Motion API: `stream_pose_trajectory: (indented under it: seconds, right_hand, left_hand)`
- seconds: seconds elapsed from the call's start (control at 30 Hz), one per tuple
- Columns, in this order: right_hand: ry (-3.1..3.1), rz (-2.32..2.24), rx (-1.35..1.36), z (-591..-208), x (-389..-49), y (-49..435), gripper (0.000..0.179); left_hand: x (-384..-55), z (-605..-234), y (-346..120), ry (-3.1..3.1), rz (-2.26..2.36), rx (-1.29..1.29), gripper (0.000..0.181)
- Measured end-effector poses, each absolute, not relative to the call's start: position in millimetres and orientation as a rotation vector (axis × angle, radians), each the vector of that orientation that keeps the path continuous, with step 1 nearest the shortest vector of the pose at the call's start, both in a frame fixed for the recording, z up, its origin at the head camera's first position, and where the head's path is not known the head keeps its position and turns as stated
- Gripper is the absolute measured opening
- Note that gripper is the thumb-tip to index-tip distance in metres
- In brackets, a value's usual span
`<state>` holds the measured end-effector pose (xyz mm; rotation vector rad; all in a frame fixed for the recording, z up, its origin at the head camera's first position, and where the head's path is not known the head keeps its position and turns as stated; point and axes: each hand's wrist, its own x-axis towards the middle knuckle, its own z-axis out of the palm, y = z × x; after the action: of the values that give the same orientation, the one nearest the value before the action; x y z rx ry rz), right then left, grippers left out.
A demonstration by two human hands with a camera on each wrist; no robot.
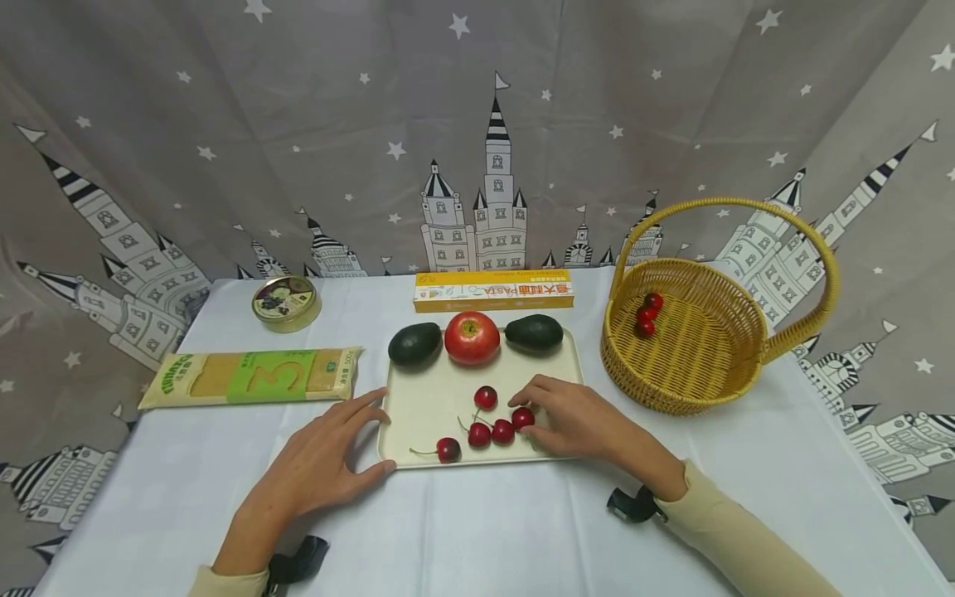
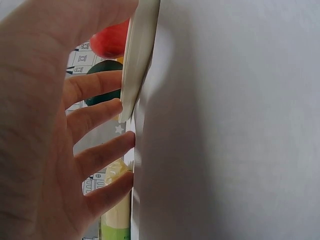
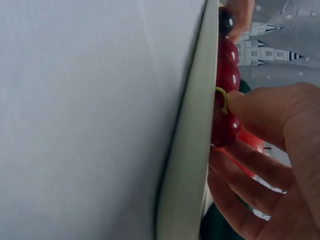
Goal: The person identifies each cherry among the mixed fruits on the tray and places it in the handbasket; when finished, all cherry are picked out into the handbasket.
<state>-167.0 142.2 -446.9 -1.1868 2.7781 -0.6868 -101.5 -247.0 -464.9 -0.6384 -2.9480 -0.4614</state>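
Observation:
A cream tray (image 1: 418,406) carries several red cherries (image 1: 479,434), a red tomato-like fruit (image 1: 472,340) and two dark green avocados (image 1: 414,345). My left hand (image 1: 321,456) is spread at the tray's left end, thumb at the near corner and fingertips by the left rim. In the left wrist view its fingers (image 2: 97,112) are straight and apart. Over the tray's right part, my right hand (image 1: 574,414) pinches the rightmost cherry (image 3: 226,127) between thumb and fingers. That cherry's green stem (image 3: 223,100) shows in the right wrist view.
A wicker basket (image 1: 690,390) with a tall handle stands at the right, holding several cherries (image 1: 647,315). Behind the tray lies a pasta box (image 1: 492,292). On the left are a noodle packet (image 1: 254,377) and a round tin (image 1: 287,303). A grey castle-print curtain (image 1: 336,108) hangs behind.

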Motion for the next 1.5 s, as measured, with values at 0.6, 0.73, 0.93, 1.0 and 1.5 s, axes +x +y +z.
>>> stream_pose_trajectory:
  seconds: [0.6, 0.73, 0.93, 1.0, 1.5]
  right_hand:
    - [2.689, -0.821, -1.152, -449.5, -169.6, 146.7, 0.024]
    - [2.731, -0.844, -1.153, -443.8, -169.6, 149.6, 0.024]
    - [2.751, -0.874, -1.11, -424.9, -174.2, 157.9, 0.027]
    - [2.765, -0.899, -1.105, -417.1, -176.8, 162.7, 0.029]
    - [2.996, -1.065, -1.246, -399.5, -194.5, 208.9, 0.033]
  left_hand:
    - [-101.3, -463.8, -244.8, -2.973, -0.442, -0.625, 0.056]
    - [-102.5, -463.3, -245.3, -2.962, -0.437, -0.638, 0.056]
    - [-102.8, -463.6, -245.9, -2.977, -0.446, -0.629, 0.056]
    - [-102.3, -464.2, -246.2, -2.981, -0.444, -0.628, 0.056]
    - [-101.8, -465.6, -246.2, -2.959, -0.437, -0.644, 0.056]
